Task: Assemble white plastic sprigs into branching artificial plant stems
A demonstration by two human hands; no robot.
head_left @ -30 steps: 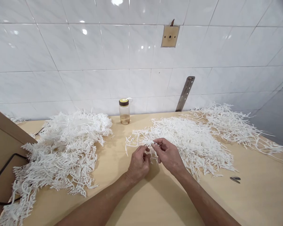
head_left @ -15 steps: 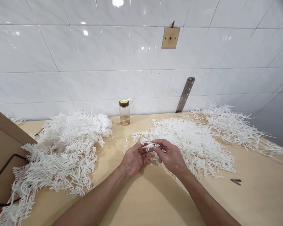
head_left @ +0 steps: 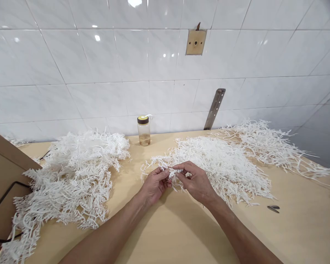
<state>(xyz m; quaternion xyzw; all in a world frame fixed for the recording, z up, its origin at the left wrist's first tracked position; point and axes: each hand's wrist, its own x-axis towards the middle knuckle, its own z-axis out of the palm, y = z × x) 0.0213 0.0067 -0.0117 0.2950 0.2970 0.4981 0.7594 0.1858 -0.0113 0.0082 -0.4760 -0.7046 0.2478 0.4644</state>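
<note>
Between my two hands is a small white branching sprig (head_left: 171, 173), its thin tips poking out past the fingers. My left hand (head_left: 156, 185) pinches it from the left with thumb and forefinger. From the other side my right hand (head_left: 195, 179) grips it, thumb and index finger closed on the sprig. Both hands are just above the table, at the near left edge of a middle heap of white branching pieces (head_left: 222, 168). Some of the sprig is hidden behind the fingers.
A larger white heap (head_left: 71, 176) spreads over the left, beside a brown board (head_left: 8, 168). Longer white strands (head_left: 275, 150) lie at the back right. A lidded bottle (head_left: 144, 132) stands near the tiled wall, left of a metal bracket (head_left: 215, 110). Small snips (head_left: 273, 209) rest at right.
My left thumb has closed onto the sprig, and my left fingers have curled in. My right fingers still grip it. The whole view has shifted slightly.
</note>
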